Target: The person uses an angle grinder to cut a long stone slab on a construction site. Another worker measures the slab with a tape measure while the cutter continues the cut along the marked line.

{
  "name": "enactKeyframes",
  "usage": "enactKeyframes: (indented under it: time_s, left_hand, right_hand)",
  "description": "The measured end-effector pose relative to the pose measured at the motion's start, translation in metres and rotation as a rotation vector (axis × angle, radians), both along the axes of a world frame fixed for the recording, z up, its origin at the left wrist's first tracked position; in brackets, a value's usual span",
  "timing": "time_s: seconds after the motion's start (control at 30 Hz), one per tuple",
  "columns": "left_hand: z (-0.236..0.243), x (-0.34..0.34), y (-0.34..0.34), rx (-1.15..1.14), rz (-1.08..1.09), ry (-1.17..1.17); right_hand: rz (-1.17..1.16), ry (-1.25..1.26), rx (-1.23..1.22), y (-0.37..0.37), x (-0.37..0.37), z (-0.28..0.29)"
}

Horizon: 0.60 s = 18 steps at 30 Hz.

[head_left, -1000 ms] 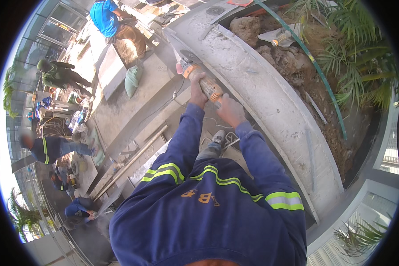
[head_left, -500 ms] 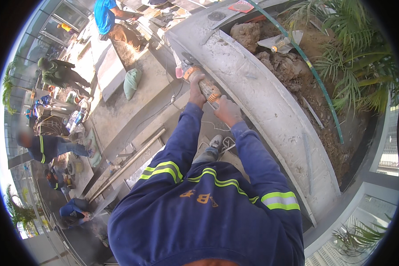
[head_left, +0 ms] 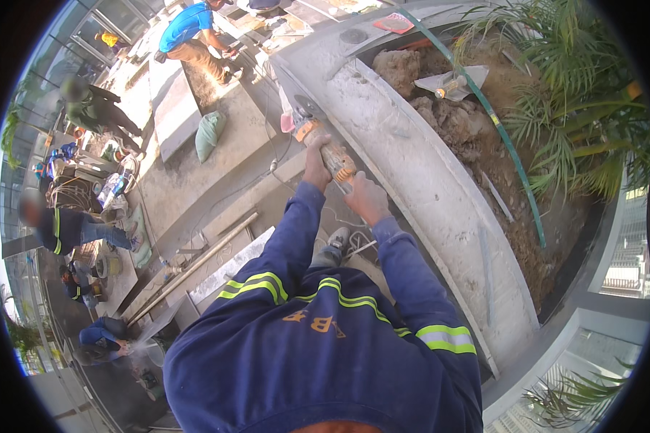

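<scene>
A dusty orange angle grinder (head_left: 334, 156) is held in both my hands against the side of a curved concrete planter wall (head_left: 440, 195). Around its front body, near the head, wraps my left hand (head_left: 315, 166). My right hand (head_left: 367, 198) grips the rear end of the same tool. The grinder's round disc (head_left: 310, 107) lies at the wall's edge; whether it touches the concrete I cannot tell. A pinkish piece (head_left: 287, 122) shows beside the grinder's head. Dust covers both hands.
Soil (head_left: 469, 137), a green hose (head_left: 509, 141) and palm leaves (head_left: 578, 108) fill the planter. Left of me lie a long pole (head_left: 195, 267), a green sack (head_left: 210, 133) and a cable (head_left: 273, 167). A co-worker in blue (head_left: 188, 32) bends ahead; several others work at left.
The view has shifted slightly, and the grinder stays in both hands at the wall's edge. Ahead, the co-worker in blue shows more fully. Dust or spray now rises near the crouching person at lower left.
</scene>
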<state>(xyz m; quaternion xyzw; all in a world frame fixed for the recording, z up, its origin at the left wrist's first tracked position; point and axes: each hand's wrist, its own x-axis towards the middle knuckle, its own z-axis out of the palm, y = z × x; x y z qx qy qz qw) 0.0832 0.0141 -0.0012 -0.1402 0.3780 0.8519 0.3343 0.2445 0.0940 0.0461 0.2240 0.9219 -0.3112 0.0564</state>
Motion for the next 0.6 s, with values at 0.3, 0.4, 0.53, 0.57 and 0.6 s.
enactKeyframes:
  time_s: [0.3, 0.4, 0.53, 0.57, 0.6]
  left_hand:
    - [-0.003, 0.001, 0.004, -0.002, 0.062, -0.026]
    - [-0.004, -0.001, 0.004, 0.003, 0.047, -0.010]
    - [-0.008, -0.010, 0.004, -0.001, 0.032, 0.019]
    - [-0.010, -0.013, 0.004, -0.006, 0.029, 0.021]
    - [-0.012, -0.016, 0.003, -0.011, 0.026, 0.023]
  right_hand:
    - [0.012, 0.003, 0.012, 0.002, 0.003, -0.002]
    - [0.011, 0.008, 0.016, 0.003, -0.001, -0.006]
    - [0.001, 0.011, 0.025, 0.003, -0.008, -0.008]
    - [0.003, 0.013, 0.018, 0.003, -0.010, -0.009]
    - [0.004, 0.014, 0.011, 0.003, -0.014, -0.010]
